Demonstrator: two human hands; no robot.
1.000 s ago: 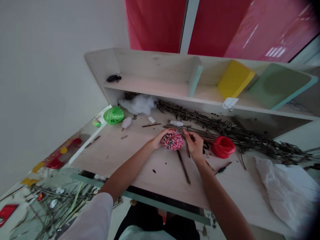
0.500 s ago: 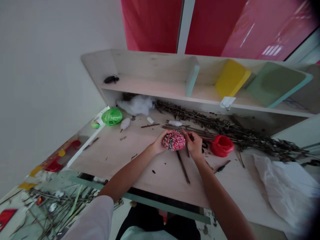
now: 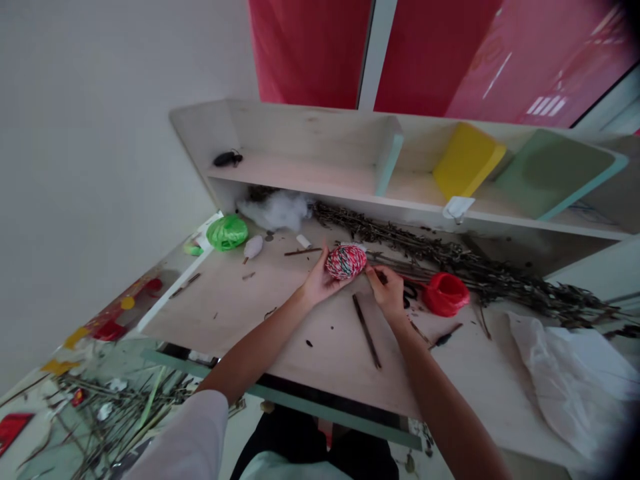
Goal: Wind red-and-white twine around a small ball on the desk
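My left hand [image 3: 320, 283] cups a ball of red, white and green twine [image 3: 345, 261] and holds it a little above the wooden desk [image 3: 240, 307]. My right hand [image 3: 387, 290] is just right of the ball, fingers pinched together near its side, apparently on a strand too thin to make out. A dark twig [image 3: 367, 331] lies on the desk below both hands. A red plastic bundle [image 3: 445, 293] sits right of my right hand.
A long pile of dry branches [image 3: 475, 267] runs along the back under the shelf [image 3: 350, 180]. A green bundle [image 3: 227, 231], white stuffing [image 3: 277, 208] and small white spools lie at the back left. A white bag [image 3: 575, 380] lies at right. Cut stems litter the floor [image 3: 100, 413].
The twine ball has gone up and slightly away from me in my left hand. My right hand has come off the ball and now pinches beside it.
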